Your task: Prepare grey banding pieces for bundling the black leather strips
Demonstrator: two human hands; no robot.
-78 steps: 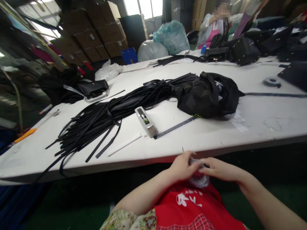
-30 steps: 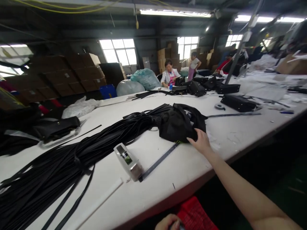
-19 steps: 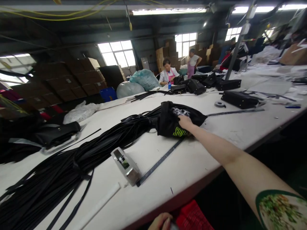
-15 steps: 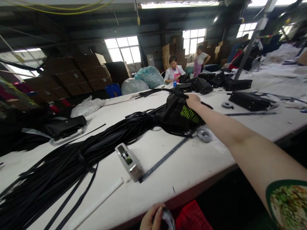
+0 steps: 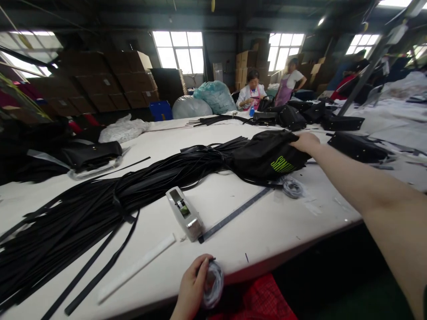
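Note:
My right hand [image 5: 304, 141] reaches across the white table [image 5: 267, 222] and grips the far edge of a black bag with green lettering [image 5: 267, 155]. A small clear roll [image 5: 292, 186] lies on the table just in front of the bag. My left hand [image 5: 193, 286] is at the table's near edge, closed around a clear roll of tape or film [image 5: 212, 284]. A long bundle of black straps [image 5: 100, 204] runs from the bag toward the left.
A white tape dispenser [image 5: 185, 213] and a dark ruler [image 5: 236, 213] lie between my hands, with a white stick [image 5: 140, 266] nearby. Black bags [image 5: 353, 146] sit at the right and far end. Two people [image 5: 253, 91] stand by stacked boxes [image 5: 133, 80] beyond the table.
My right hand left my lap, reached to the black bag, lifted and turned it over toward the right, uncovering a small roll. My left hand rose at the table edge with its roll.

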